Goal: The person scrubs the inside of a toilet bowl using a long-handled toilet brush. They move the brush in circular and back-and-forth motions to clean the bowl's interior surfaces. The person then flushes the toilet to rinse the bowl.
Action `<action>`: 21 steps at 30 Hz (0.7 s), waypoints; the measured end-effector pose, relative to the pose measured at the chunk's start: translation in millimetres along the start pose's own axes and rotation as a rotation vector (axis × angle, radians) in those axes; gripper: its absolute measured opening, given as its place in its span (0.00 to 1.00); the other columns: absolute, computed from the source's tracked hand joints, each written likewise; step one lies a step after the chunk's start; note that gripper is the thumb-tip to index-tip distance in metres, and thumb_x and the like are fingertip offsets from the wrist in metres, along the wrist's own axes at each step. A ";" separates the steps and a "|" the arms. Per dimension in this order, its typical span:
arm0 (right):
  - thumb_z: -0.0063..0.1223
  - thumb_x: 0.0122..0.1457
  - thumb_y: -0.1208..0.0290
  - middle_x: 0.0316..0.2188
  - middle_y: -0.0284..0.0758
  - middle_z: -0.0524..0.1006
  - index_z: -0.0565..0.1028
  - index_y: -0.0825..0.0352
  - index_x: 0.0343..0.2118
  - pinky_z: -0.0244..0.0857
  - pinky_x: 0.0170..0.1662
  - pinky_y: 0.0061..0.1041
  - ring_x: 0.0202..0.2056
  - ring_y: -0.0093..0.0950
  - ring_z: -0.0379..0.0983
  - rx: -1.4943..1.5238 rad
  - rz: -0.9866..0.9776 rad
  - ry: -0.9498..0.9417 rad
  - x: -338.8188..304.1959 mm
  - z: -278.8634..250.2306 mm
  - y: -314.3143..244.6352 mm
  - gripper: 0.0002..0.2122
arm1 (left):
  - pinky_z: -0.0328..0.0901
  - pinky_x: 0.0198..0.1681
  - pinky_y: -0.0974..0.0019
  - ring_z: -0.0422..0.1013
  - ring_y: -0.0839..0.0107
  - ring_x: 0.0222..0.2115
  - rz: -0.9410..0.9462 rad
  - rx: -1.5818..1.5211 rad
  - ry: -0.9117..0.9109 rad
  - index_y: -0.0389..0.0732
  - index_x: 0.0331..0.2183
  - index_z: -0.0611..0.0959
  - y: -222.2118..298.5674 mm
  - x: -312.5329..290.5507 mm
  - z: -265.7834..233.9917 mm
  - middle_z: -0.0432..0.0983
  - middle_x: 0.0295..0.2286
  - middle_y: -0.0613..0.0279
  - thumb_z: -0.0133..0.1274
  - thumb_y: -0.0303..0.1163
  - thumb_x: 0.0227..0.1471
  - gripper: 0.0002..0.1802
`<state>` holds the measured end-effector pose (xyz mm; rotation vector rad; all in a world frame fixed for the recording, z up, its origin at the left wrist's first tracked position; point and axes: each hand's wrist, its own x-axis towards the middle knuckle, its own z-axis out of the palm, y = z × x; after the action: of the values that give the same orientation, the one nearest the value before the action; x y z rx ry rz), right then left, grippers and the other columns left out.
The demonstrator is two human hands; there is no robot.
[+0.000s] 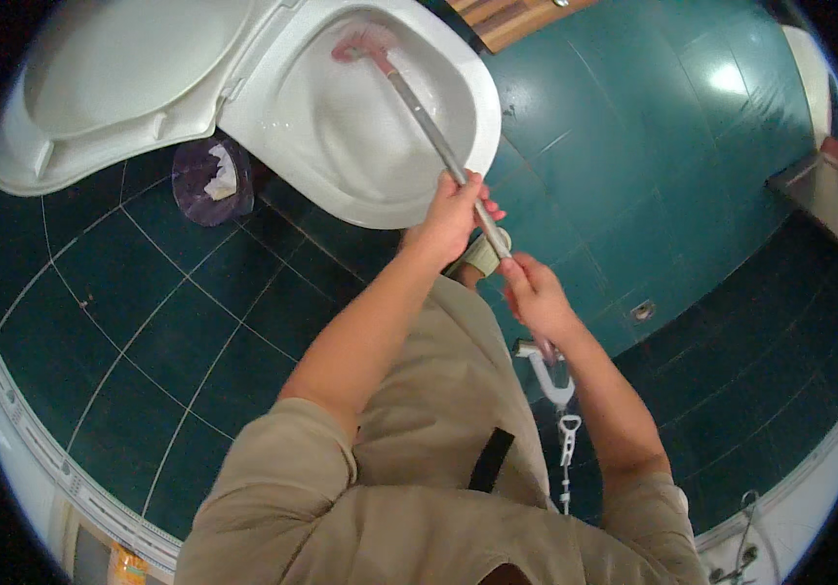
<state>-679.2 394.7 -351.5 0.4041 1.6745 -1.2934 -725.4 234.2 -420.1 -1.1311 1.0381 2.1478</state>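
Note:
Both of my hands are closed round the long grey handle of a toilet brush. My left hand grips it about midway, over the front rim of the white toilet bowl. Farther down, close to my body, my right hand holds the handle's lower part. The pinkish-red brush head is inside the bowl, near its far left wall, and looks slightly blurred. The toilet's lid and seat are swung over to the left.
A purple-lined waste bin with white paper stands left of the toilet. Dark green tiles cover the floor, with a small drain at right. A wooden slatted piece sits at the top. A white hooked strap hangs by my right arm.

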 end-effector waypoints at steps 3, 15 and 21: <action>0.40 0.66 0.61 0.15 0.26 0.64 0.68 0.63 0.43 0.52 0.15 0.18 0.13 0.15 0.57 0.261 0.144 -0.052 -38.5 -31.5 0.2 0.12 | 0.71 0.35 0.61 0.70 0.67 0.28 0.029 0.092 -0.070 0.41 0.41 0.62 -11.8 -26.5 29.3 0.66 0.31 0.60 0.46 0.33 0.60 0.12; 0.28 0.67 0.52 0.14 0.28 0.62 0.66 0.61 0.40 0.51 0.14 0.21 0.10 0.19 0.53 0.571 0.356 -0.655 -5.3 26.7 16.8 0.18 | 0.71 0.26 0.60 0.66 0.72 0.18 0.260 0.461 0.443 0.40 0.35 0.63 -29.4 -50.9 -58.7 0.63 0.24 0.63 0.45 0.33 0.57 0.10; 0.28 0.67 0.52 0.15 0.30 0.65 0.66 0.62 0.41 0.52 0.15 0.20 0.12 0.19 0.58 0.691 0.329 -0.629 -15.2 29.1 -1.4 0.18 | 0.71 0.23 0.62 0.65 0.70 0.17 0.201 0.518 0.470 0.36 0.37 0.63 -1.8 -59.4 -30.3 0.63 0.24 0.61 0.44 0.31 0.55 0.11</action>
<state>-658.9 372.8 -337.9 0.5695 0.5855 -1.5137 -678.4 206.4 -381.9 -1.3306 1.8542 1.6151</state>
